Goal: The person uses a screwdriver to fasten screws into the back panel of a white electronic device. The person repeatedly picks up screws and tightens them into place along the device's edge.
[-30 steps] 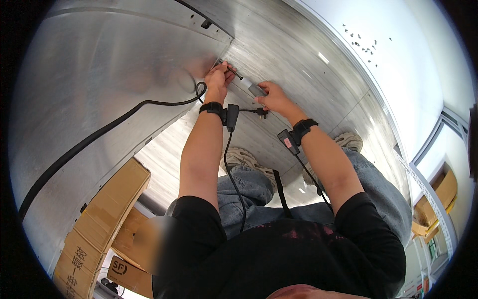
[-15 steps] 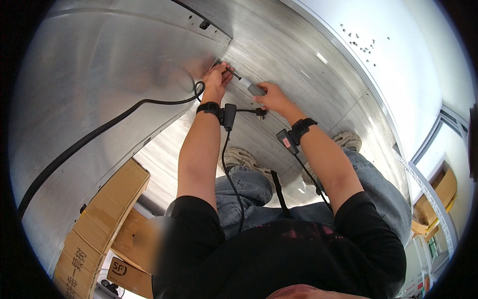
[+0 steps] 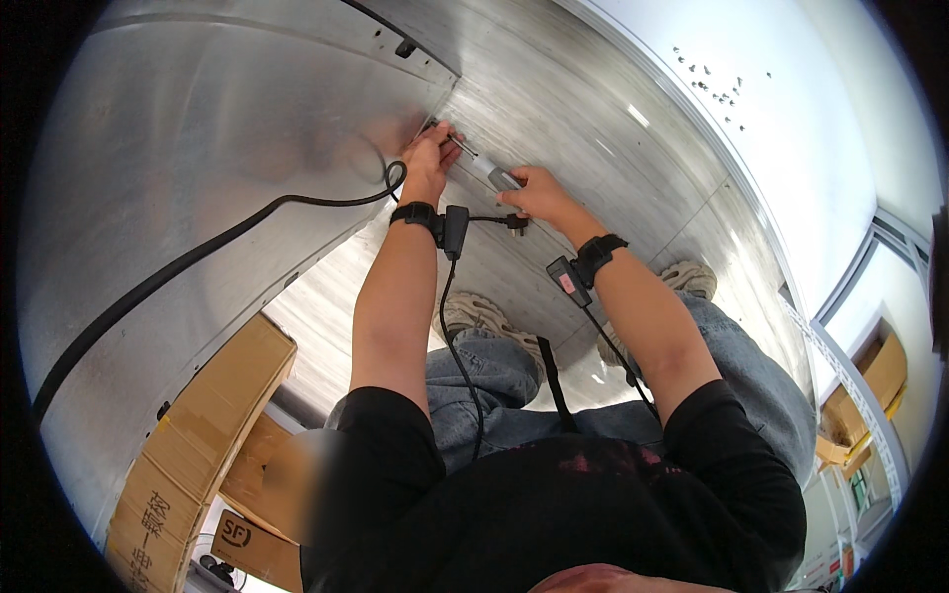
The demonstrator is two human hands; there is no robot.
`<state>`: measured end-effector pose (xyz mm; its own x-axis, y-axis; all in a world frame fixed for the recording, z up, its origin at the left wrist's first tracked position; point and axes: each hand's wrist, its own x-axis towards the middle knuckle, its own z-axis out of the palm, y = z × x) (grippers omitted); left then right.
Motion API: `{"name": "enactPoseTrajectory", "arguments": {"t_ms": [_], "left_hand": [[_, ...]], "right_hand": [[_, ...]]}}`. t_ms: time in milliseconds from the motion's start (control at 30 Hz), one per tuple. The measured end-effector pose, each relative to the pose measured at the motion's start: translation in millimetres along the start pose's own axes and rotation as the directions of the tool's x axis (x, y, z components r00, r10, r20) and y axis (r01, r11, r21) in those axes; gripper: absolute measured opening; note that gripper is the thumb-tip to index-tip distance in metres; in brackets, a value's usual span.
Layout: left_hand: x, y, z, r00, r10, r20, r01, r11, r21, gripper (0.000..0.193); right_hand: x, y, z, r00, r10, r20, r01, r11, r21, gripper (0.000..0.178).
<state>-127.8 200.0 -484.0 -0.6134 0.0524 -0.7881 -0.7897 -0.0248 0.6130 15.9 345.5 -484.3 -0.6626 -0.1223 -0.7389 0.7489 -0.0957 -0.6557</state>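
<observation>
My right hand (image 3: pixel 539 193) is closed around the grey handle of a screwdriver (image 3: pixel 502 178). The tool's thin shaft points up and left to the edge of a large metal panel (image 3: pixel 227 119). At that edge my left hand (image 3: pixel 428 163) has its fingers bent together beside the shaft's end. Those fingers cover the tip, and what they pinch is hidden. Close below my right hand, a black power plug (image 3: pixel 516 225) hangs or lies on its short cord. A thick black cable (image 3: pixel 198 247) runs across the panel and loops near my left wrist.
Cardboard boxes (image 3: pixel 198 425) stand at the lower left beside the panel. Several small dark screws (image 3: pixel 720 91) lie scattered on a white surface (image 3: pixel 791 148) at the upper right. Another open box (image 3: pixel 875 390) sits at the far right. My shoes rest on the grey plank floor (image 3: pixel 593 109).
My right hand and the screwdriver have shifted slightly up and left, toward my left hand. The left hand stays at the panel's edge.
</observation>
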Motion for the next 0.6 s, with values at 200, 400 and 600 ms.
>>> {"name": "enactPoseTrajectory", "arguments": {"t_ms": [200,400,600], "left_hand": [[11.7,-8.6,-10.8,1.0,0.024,0.004,-0.024,1.0,-0.008,0.008],[1.2,-3.4,-5.7,1.0,0.015,0.002,-0.015,1.0,-0.025,0.012],[-3.4,-1.1,-1.6,1.0,0.009,-0.025,-0.01,1.0,-0.004,0.016]], "right_hand": [[-16.3,-18.6,8.0,0.991,0.131,-0.027,-0.119,0.958,0.261,0.054],[-4.4,1.2,6.6,0.999,0.012,-0.05,-0.004,0.989,0.15,0.048],[-5.6,1.2,11.7,0.993,-0.046,-0.113,0.046,0.999,-0.005,0.052]]}}
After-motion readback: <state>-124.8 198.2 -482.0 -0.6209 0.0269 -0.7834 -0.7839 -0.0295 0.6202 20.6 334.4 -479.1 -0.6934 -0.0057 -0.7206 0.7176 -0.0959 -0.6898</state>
